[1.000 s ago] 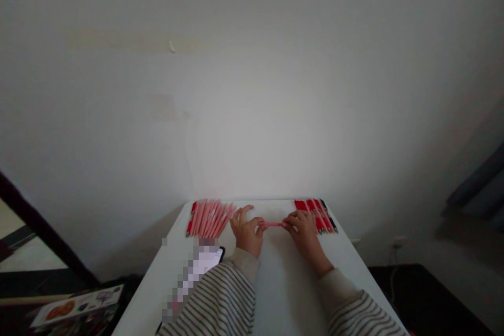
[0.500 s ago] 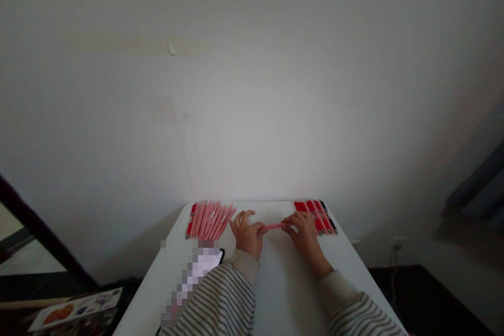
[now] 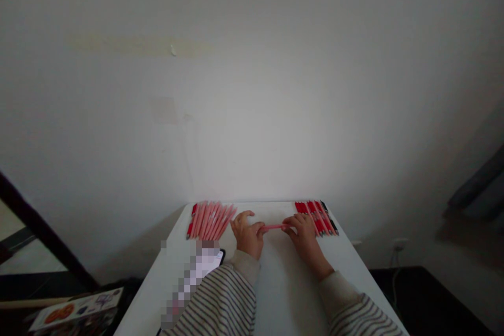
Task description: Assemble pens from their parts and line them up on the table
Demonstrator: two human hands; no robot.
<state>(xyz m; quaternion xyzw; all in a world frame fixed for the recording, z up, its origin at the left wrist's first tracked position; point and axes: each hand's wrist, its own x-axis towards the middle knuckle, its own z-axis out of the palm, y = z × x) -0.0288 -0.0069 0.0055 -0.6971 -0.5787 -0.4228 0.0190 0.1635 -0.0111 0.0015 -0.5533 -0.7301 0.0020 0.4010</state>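
A pink pen [image 3: 273,227] is held level between both hands above the white table [image 3: 283,283]. My left hand [image 3: 247,233] pinches its left end, fingers curled. My right hand [image 3: 302,230] pinches its right end. To the left of my left hand lies a fan of several pink pens [image 3: 210,219]. Just beyond my right hand lies a row of several red pens [image 3: 316,215], a few with black ends. Both sleeves are striped.
A phone [image 3: 208,261] with a lit screen lies on the table near my left forearm. A plain wall stands right behind the table's far edge. A printed box [image 3: 74,308] sits low at the left, on the floor side.
The hands and the pink pen have hardly moved; the view shifted slightly.
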